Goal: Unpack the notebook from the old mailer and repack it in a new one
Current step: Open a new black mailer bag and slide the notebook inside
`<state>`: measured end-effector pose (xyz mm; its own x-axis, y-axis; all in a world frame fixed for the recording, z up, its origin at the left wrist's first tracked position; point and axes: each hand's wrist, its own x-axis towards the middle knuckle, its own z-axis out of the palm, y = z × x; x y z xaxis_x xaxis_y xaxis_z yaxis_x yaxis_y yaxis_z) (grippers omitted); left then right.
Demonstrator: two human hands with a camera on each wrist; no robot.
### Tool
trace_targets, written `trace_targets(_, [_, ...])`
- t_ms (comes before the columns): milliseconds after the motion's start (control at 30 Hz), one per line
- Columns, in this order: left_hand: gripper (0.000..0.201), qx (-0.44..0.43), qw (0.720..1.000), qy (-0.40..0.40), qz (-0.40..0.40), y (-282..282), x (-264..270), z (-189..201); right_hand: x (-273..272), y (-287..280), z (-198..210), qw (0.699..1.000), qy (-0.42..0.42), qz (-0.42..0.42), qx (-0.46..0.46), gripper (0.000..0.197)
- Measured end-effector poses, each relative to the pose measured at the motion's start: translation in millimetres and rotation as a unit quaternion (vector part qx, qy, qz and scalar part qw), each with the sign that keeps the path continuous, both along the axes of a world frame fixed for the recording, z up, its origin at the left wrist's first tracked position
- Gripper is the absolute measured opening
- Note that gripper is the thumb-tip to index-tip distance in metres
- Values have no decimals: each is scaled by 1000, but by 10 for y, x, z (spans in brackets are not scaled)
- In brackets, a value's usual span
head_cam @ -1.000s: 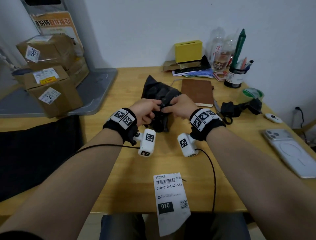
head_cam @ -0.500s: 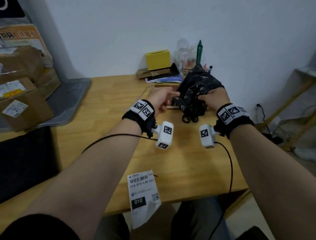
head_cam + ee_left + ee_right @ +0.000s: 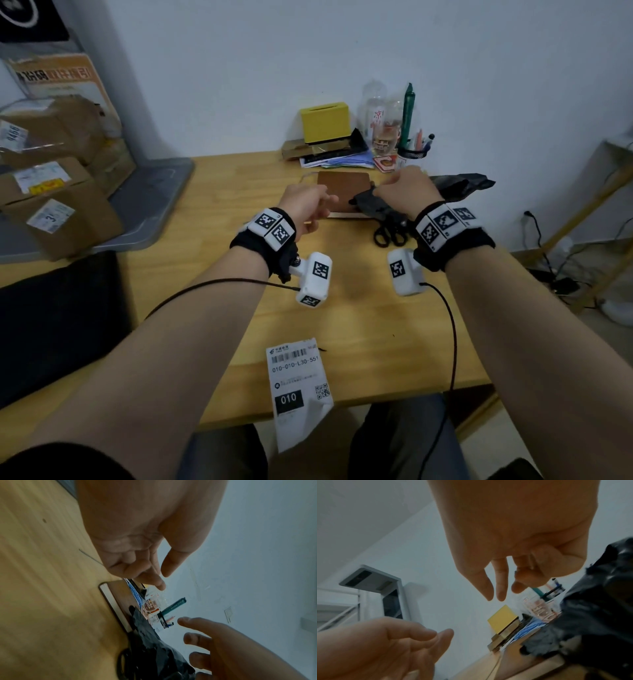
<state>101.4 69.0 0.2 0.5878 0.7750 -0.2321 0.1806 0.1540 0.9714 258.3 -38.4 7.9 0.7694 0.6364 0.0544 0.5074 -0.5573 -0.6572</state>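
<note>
Since half a second ago we've dropped the black mailer (image 3: 459, 186) onto the desk (image 3: 359, 329); right hand (image 3: 407, 192) fingers now spread, empty, just above it. Left hand (image 3: 305, 205) loosely curled, empty, hovering near the brown notebook (image 3: 342, 190) lying flat.

The notebook (image 3: 343, 192) lies on the worktop (image 3: 219, 192) toward its far edge. The old mailer (image 3: 455, 186) lies just to its right, overlapping its right edge, atop the scissors (image 3: 388, 233). A box (image 3: 324, 122) and pen cup (image 3: 412, 150) stand behind. A shipping label (image 3: 298, 383) overhangs the near edge.
</note>
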Motion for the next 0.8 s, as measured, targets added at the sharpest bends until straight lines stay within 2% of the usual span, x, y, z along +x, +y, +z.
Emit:
trace_targets(100, [14,31,998,29,44,197,-254,-70,-282,191,-16,996,56,66,-17,22])
trace_targets(233, [18,125,982,94,110,513,-716,-177,-677,452,-56,984,124,124,-39,28])
trace_targets(367, [26,133,961,168,174,780,-1232,-363,-1079,736,-71,972,148,171,-64,27])
trace_targets(433, [35,142,938,237,208,939,-1455,-476,-1272,871,-95,966,155,195,-74,27])
trace_targets(533, [42,169,864,422,215,1066,-1840,-517,-1537,1037,-152,956,164,225,-87,28])
trace_targets(567, [48,161,844,466,212,1089,-1961,-522,-1616,1083,-170,954,164,233,-92,28])
trace_targets(633, [61,115,826,505,220,1152,-2122,-563,-1753,1161,-203,950,165,245,-100,29])
trace_targets(733, [79,51,824,517,224,1288,-2310,-721,-1909,1254,-242,944,168,262,-112,28])
trace_targets(800, [103,26,835,508,211,1839,-2443,-1194,-1975,1295,-255,941,169,270,-118,28])
